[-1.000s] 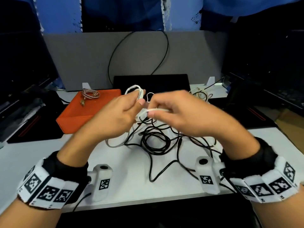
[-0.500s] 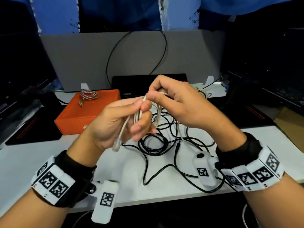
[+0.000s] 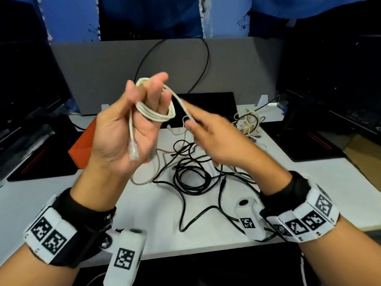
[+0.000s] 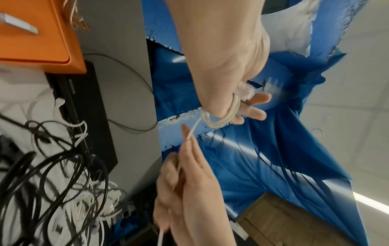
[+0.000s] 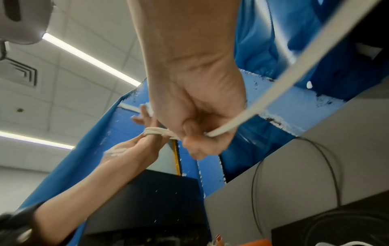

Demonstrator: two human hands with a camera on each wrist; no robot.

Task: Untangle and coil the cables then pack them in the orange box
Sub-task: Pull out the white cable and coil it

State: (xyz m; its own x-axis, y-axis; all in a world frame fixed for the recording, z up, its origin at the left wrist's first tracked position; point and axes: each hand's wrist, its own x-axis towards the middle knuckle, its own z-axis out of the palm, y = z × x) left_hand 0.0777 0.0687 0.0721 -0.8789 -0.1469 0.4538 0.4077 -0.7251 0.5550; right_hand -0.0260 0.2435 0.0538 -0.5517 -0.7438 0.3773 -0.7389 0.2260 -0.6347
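Observation:
My left hand is raised palm toward me, with the white cable wound in a few loops round its fingers. The cable's clear plug hangs over the palm. My right hand, just to the right, pinches the strand running off the coil. In the left wrist view the white cable coil circles the fingers. In the right wrist view the right hand pinches the white strand. The orange box lies on the table at left, mostly hidden behind my left hand.
A tangle of black cables lies on the white table under my hands. Another whitish cable bundle sits at the back right. A coiled braided cable lies on the orange box. A grey partition stands behind.
My left hand has risen and turned palm toward me, with the white cable now looped round its fingers. My right hand has moved right, drawing the strand out.

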